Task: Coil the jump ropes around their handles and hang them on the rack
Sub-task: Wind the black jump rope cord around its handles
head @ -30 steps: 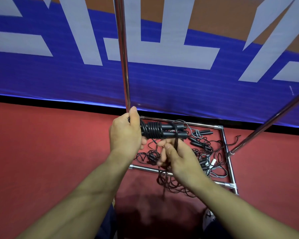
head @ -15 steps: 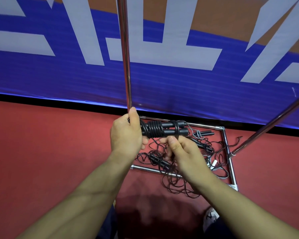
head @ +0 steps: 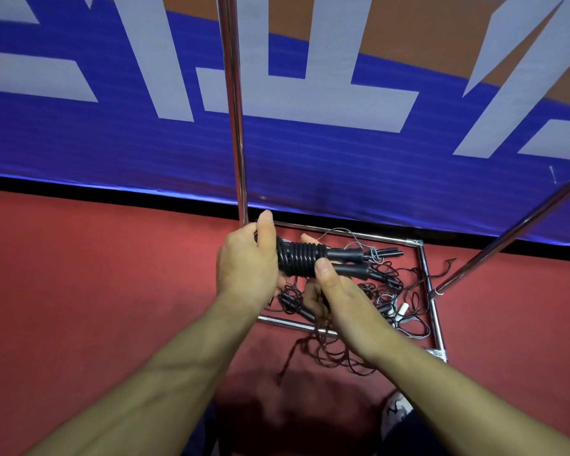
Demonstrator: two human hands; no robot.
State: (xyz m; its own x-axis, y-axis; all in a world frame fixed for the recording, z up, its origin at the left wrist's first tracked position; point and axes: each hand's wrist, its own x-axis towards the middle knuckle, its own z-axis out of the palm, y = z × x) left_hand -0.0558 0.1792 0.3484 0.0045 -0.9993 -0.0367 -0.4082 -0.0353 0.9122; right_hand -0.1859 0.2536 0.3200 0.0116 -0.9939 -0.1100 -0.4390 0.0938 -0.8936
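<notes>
My left hand (head: 247,264) grips the left end of two black jump-rope handles (head: 343,261) held side by side. Several turns of black rope (head: 301,263) are coiled tightly around their middle. My right hand (head: 336,291) holds the bundle from below, thumb pressed on the coil's right edge, fingers curled under it. The loose tail of the rope (head: 297,353) hangs down from the hands to the red floor. The rack's metal upright (head: 234,110) rises just behind my left hand, and its base frame (head: 431,311) lies on the floor.
A tangle of other jump ropes (head: 392,291) with black and white handles lies inside the rack's base frame. A slanted metal rod (head: 507,235) crosses at the right. A blue banner (head: 310,143) stands behind. My shoe (head: 397,409) shows at the bottom.
My right hand has brought the rope round under the handles and moved left onto the coil. The coil has gained turns. My left hand has held still.
</notes>
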